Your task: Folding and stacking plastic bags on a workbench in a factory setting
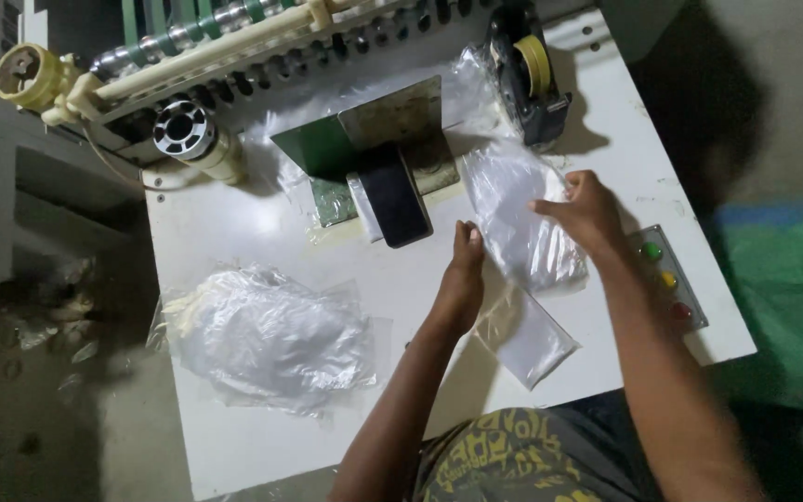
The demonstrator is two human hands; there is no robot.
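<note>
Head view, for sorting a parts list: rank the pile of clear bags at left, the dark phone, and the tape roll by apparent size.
1. pile of clear bags, clearly largest.
2. dark phone.
3. tape roll, smallest, though it sits farther from the camera.

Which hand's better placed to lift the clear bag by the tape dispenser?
Right, probably. The right hand already rests on that clear bag; the left hand stands edge-on beside it, against the white table.

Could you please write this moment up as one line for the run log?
left hand: edge-on by clear bag | right hand: flat on clear bag | nearby: bag pile, tape dispenser, phone
</note>
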